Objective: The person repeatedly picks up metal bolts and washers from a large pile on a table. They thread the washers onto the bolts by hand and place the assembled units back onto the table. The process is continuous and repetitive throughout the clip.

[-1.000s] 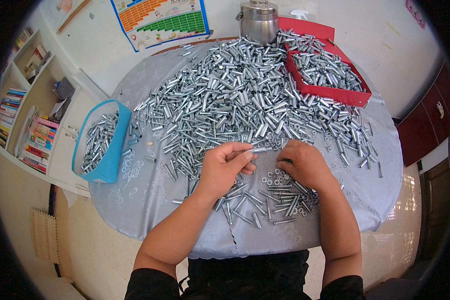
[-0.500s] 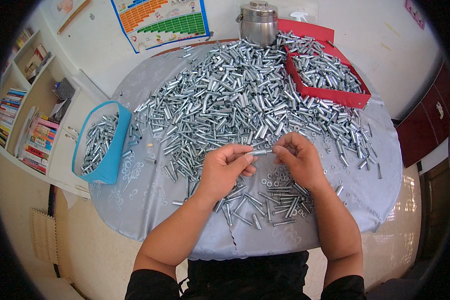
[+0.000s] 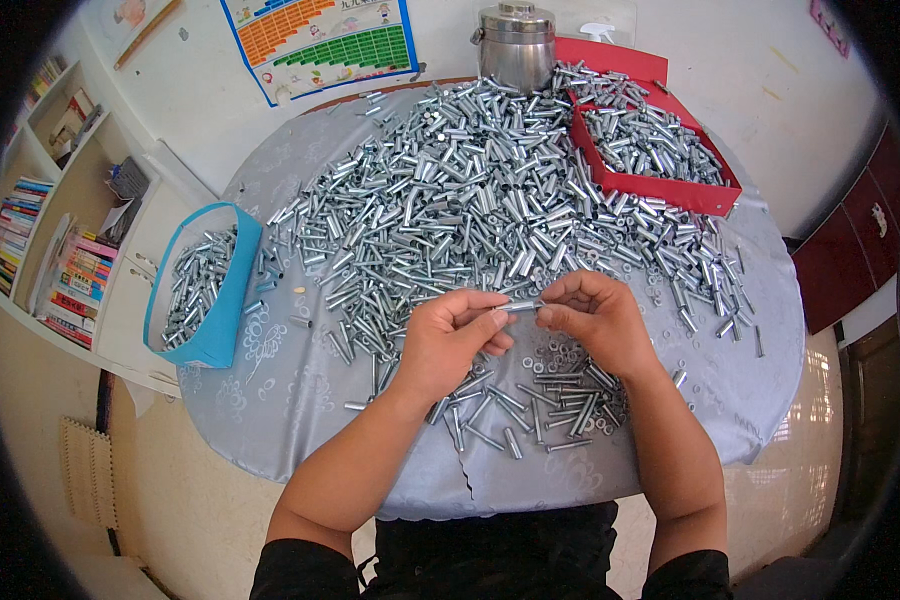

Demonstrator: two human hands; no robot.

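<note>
Between my two hands lies a silvery metal sleeve anchor (image 3: 520, 306), held level above the table. My left hand (image 3: 448, 335) pinches its left end between thumb and fingers. At the right end, the thumb and fingertips of my right hand (image 3: 602, 325) close on it; whether a nut or washer sits there is too small to tell. Just below the hands lie loose bolts (image 3: 570, 400) and small washers or nuts (image 3: 560, 352). Beyond them spreads a large heap of metal sleeves and bolts (image 3: 440, 190).
A blue box (image 3: 235, 300) of metal fasteners stands at the left. At the back right is a red box (image 3: 660, 195), also full, beside a steel lidded pot (image 3: 517, 52). The round table wears a grey cloth (image 3: 290, 425); bookshelves (image 3: 65, 190) stand at far left.
My right hand has shifted slightly left along the sleeve anchor, and its fingers are now closer to my left hand. The left hand has barely moved.
</note>
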